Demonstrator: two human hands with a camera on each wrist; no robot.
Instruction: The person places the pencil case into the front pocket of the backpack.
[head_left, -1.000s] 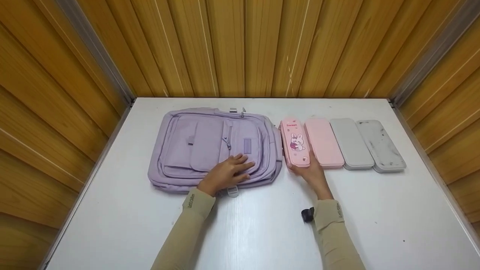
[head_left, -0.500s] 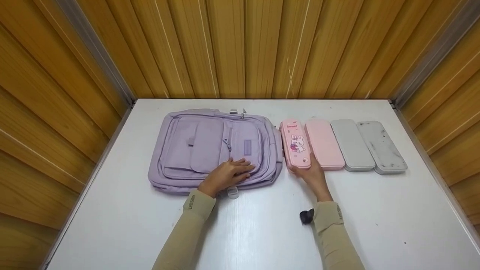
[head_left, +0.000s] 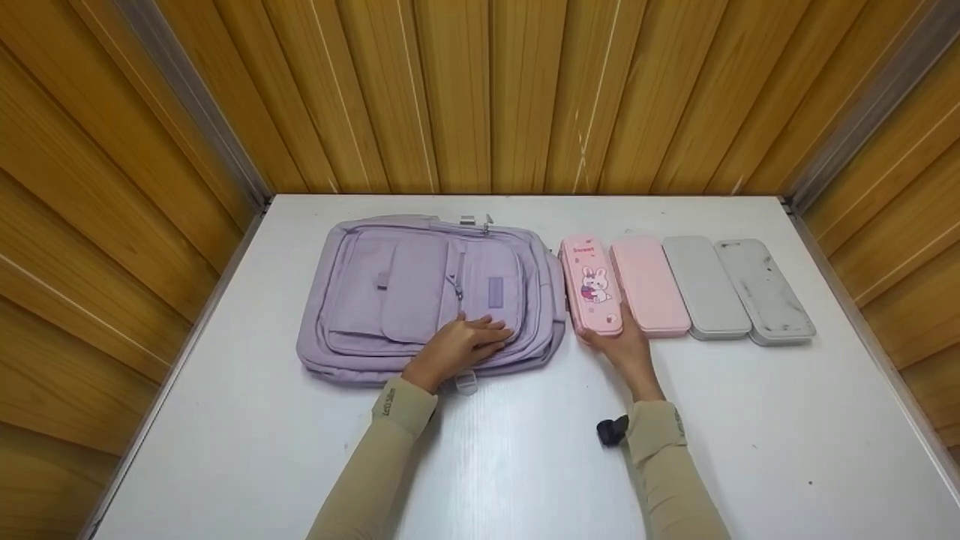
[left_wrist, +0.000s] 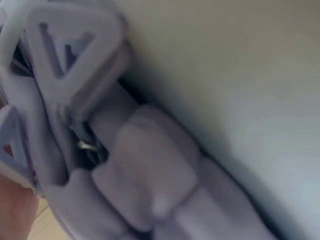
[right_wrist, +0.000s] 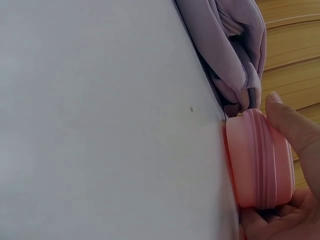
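Note:
A lilac backpack [head_left: 420, 300] lies flat on the white table. My left hand [head_left: 461, 345] rests on its front pocket, fingers straight and pointing right. In the left wrist view the bag's side [left_wrist: 150, 170] and a pale plastic buckle [left_wrist: 75, 50] fill much of the frame. Right beside the bag, my right hand [head_left: 622, 349] grips the near end of a pink zip pencil case [head_left: 592, 285] with a white rabbit print. In the right wrist view its zipped end [right_wrist: 262, 160] sits between thumb and fingers, close against the table.
To the right stand a plain pink case [head_left: 649, 289], a grey case [head_left: 705, 289] and a marbled grey case [head_left: 766, 292], in a row. Wood-patterned panels [head_left: 480, 97] enclose the table [head_left: 525, 465] at the back and sides.
My left hand has slid slightly right on the backpack. The right hand keeps its grip on the rabbit pencil case, which stays in place.

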